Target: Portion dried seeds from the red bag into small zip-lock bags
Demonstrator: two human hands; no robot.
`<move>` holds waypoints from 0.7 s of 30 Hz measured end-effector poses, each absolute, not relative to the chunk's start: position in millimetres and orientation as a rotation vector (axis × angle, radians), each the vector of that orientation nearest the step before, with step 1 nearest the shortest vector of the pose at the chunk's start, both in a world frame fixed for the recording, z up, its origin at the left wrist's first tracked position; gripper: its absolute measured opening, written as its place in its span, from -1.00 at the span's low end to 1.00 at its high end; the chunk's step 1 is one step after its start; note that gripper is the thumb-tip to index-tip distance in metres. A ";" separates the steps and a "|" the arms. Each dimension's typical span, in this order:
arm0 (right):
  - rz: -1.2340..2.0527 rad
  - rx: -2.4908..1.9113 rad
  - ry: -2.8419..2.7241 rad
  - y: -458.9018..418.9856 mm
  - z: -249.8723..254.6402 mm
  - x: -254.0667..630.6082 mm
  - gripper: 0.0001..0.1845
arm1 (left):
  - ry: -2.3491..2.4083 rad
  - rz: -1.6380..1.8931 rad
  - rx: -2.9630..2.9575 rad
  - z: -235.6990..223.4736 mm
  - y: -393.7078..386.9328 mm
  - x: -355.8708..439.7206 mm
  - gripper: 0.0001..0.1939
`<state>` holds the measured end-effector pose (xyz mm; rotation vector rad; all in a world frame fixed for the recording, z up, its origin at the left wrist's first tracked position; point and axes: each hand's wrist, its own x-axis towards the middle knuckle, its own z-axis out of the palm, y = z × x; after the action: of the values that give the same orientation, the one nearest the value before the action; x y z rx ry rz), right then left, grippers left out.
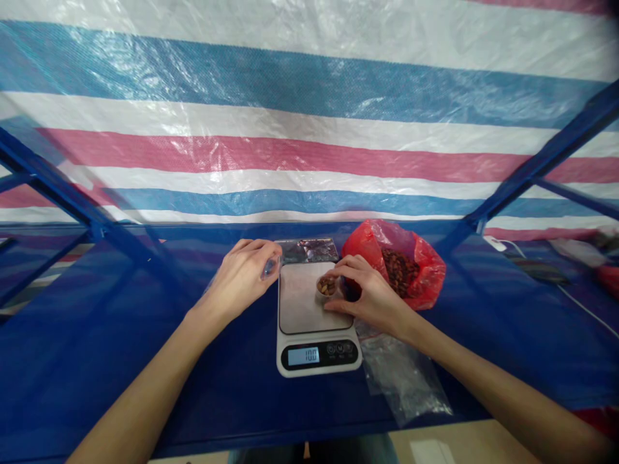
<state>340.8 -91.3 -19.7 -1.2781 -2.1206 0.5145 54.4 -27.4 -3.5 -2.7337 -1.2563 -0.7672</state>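
Note:
A white digital kitchen scale (316, 319) with a metal plate stands in front of me, its display reading 10.0. On the right of the plate sits a small round cup (318, 295) holding brown nut-like or bean-like pieces (327, 286). My right hand (365, 287) has its thumb and fingers closed around this cup. Left of the scale, my left hand (246, 274) is curled around clear plastic (271, 265), which looks like a thin bag; its full shape is hidden by the hand. Beside my right hand, a red plastic bag (428, 267) lies open with many dark brown pieces (399, 270) inside.
Clear plastic bags (406, 374) lie right of the scale, and a shiny dark packet (309, 250) lies behind it. Blue metal frame bars (512, 174) rise on both sides of the blue shelf (232, 399). A striped tarp (290, 154) hangs behind. A white cable (587, 309) is at far right.

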 end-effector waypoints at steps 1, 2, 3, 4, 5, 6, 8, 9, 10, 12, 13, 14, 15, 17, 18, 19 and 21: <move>0.519 -1.264 -2.120 -90.1 -19.8 339.7 -0.60 | -1.268 -0.783 -2.740 -2.8 -28.1 54.1 -0.86; 0.528 -1.251 -2.114 -88.9 -19.8 339.0 -0.63 | -1.288 -0.804 -2.746 -2.0 -28.8 53.5 -0.87; 0.542 -1.237 -2.102 -88.0 -19.5 338.2 -0.65 | -1.319 -0.826 -2.751 -1.4 -29.7 53.1 -0.89; 0.563 -1.221 -2.081 -87.3 -18.9 337.2 -0.66 | -1.357 -0.849 -2.756 -0.9 -30.8 52.9 -0.89; 0.592 -1.203 -2.051 -86.8 -18.0 335.7 -0.66 | -1.397 -0.869 -2.763 -0.7 -32.1 53.3 -0.89; 0.635 -1.190 -2.014 -86.5 -16.8 333.5 -0.66 | -1.428 -0.880 -2.775 -0.8 -33.7 54.3 -0.89; 0.764 -1.172 -1.911 -86.0 -13.6 326.8 -0.66 | -1.453 -0.879 -2.800 -1.7 -37.1 57.9 -0.89; 0.837 -1.157 -1.854 -85.6 -11.7 322.5 -0.66 | -1.453 -0.873 -2.807 -2.2 -38.9 60.3 -0.88; 0.900 -1.135 -1.800 -84.9 -9.9 317.6 -0.66 | -1.451 -0.871 -2.811 -2.7 -40.6 62.8 -0.88; 0.971 -1.070 -1.729 -82.9 -7.0 307.5 -0.66 | -1.456 -0.863 -2.816 -2.9 -43.5 67.1 -0.87; 0.976 -1.035 -1.718 -81.7 -5.9 302.5 -0.67 | -1.467 -0.859 -2.817 -2.5 -44.6 68.6 -0.86; 0.969 -1.009 -1.720 -80.6 -5.2 297.9 -0.68 | -1.482 -0.851 -2.819 -1.7 -45.5 69.6 -0.85; 0.954 -0.992 -1.731 -79.6 -4.7 293.7 -0.68 | -1.499 -0.837 -2.822 -0.6 -46.2 70.1 -0.84; 0.908 -0.971 -1.771 -78.4 -3.9 286.9 -0.68 | -1.537 -0.796 -2.823 2.2 -47.1 69.9 -0.80; 0.875 -0.970 -1.795 -78.2 -3.4 284.3 -0.68 | -1.555 -0.775 -2.818 3.5 -47.5 69.6 -0.79; 0.837 -0.973 -1.821 -78.3 -2.8 282.2 -0.69 | -1.572 -0.753 -2.811 4.7 -48.0 69.3 -0.78; 0.755 -0.988 -1.879 -79.0 -1.0 278.9 -0.71 | -1.608 -0.715 -2.790 6.4 -49.1 69.0 -0.78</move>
<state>278.9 -79.0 -1.0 -0.9884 -1.8788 0.7549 69.0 -49.1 6.4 -2.7899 -1.6075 -0.7149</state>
